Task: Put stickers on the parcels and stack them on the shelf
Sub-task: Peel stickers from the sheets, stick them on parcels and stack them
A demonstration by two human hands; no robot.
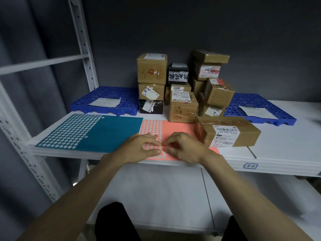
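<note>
White shelf (281, 153) carried everything. Beyond the hands, a cluster of taped cardboard parcels (184, 87) stood stacked in three columns; flanking it, a blue perforated pallet (104, 100) to the left and a second blue pallet (260, 108) to the right, each holding one loose paper sheet. Just right of the hands lay a single long parcel (231, 133) with a barcode label, flat on the shelf. Left of the hands: teal sticker sheet (90, 131), many dots gone. Directly beneath the hands: pink sticker sheet (175, 127). Both forearms reached forward, wrists low. Left hand (140, 146) and right hand (184, 146) met fingertip to fingertip over the pink sheet, fingers curled, pinching at a sticker there; the sticker itself was too small to make out.
</note>
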